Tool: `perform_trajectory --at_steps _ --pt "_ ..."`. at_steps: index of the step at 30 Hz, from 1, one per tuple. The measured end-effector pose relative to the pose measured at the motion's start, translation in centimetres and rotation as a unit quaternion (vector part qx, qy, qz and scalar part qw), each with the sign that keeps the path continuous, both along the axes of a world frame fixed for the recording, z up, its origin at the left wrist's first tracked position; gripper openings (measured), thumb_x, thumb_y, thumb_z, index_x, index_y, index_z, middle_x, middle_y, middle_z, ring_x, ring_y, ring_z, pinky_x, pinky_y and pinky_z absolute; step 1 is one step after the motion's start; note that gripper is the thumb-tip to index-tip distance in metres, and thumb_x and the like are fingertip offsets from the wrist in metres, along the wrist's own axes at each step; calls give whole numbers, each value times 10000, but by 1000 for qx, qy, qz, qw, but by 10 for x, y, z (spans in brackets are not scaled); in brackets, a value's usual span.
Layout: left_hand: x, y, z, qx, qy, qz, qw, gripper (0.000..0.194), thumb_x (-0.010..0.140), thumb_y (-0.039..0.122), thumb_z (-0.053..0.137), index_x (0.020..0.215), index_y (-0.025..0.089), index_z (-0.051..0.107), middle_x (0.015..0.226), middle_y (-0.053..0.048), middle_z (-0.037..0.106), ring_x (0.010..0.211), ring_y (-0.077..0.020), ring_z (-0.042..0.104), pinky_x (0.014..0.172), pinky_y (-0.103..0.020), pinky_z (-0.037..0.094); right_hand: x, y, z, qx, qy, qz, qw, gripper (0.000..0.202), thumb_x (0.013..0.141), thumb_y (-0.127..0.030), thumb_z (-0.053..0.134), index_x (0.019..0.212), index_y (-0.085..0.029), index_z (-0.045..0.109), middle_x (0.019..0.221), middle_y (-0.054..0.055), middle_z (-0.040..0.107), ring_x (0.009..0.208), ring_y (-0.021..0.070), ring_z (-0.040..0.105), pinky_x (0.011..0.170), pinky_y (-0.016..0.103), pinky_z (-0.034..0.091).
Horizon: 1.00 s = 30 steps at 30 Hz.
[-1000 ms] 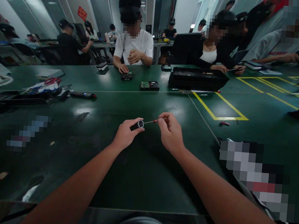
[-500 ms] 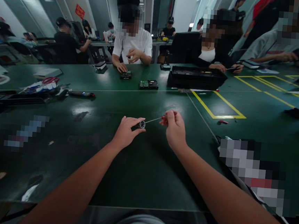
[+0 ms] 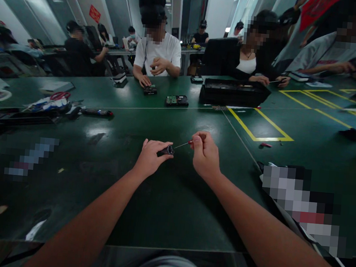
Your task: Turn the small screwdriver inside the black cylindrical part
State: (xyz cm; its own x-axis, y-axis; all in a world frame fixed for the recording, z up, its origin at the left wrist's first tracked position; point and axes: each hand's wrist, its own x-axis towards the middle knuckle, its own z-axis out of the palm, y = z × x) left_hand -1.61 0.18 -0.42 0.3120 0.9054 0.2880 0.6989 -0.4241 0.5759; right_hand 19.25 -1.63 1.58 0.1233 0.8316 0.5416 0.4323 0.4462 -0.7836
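Near the middle of the view, my left hand (image 3: 152,158) grips a short black cylinder (image 3: 167,150) between thumb and fingers, its round open end turned to the right. My right hand (image 3: 206,154) is closed around a thin screwdriver (image 3: 181,144) with a red part showing at the fingertips. The metal shaft points left and down, its tip close by the rim of the cylinder; whether they touch I cannot tell. Both hands are held above the green table (image 3: 172,203).
Beyond my hands lie a circuit-board device (image 3: 177,100) and a long black tray (image 3: 234,93). A dark pen-like tool (image 3: 97,112) and red-handled scissors (image 3: 59,95) are at the left. People sit across the table. A blurred-out item (image 3: 299,202) is at the right.
The cylinder's open end has tilted more to the right. My right hand has shifted slightly left and turned, and the red part of the screwdriver now shows.
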Motion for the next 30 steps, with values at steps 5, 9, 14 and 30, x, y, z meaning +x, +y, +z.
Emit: perform_trajectory --at_steps 5,9,14,30 --pt "-1 2 -1 -14 -1 4 1000 412 873 336 755 1277 310 673 1210 -51 710 1180 -296 581 1181 -647 246 2 -1 3 10 -19 -16 1000 195 1030 -372 415 999 -236 551 809 21 677 707 179 634 679 336 475" --pt "2 -1 2 -37 -77 30 996 367 875 325 739 1233 267 685 1158 -60 709 1087 -270 627 1041 -486 460 1 -1 3 9 -12 -15 1000 190 1025 -372 449 1032 -227 571 858 32 693 754 183 653 712 340 494" --pt "0 1 4 -85 -212 54 972 366 904 365 670 1244 234 635 1172 -67 688 1036 -232 654 945 -397 504 3 1 2 7 9 -12 1000 216 991 -378 543 1102 -202 601 973 77 716 875 212 688 786 368 529" --pt "38 13 39 -93 186 -95 973 367 965 414 560 1238 194 670 1148 -99 704 1001 -254 651 831 -365 485 6 5 2 50 6 -31 998 168 984 -343 530 1063 -226 622 953 75 717 875 232 697 788 404 553"
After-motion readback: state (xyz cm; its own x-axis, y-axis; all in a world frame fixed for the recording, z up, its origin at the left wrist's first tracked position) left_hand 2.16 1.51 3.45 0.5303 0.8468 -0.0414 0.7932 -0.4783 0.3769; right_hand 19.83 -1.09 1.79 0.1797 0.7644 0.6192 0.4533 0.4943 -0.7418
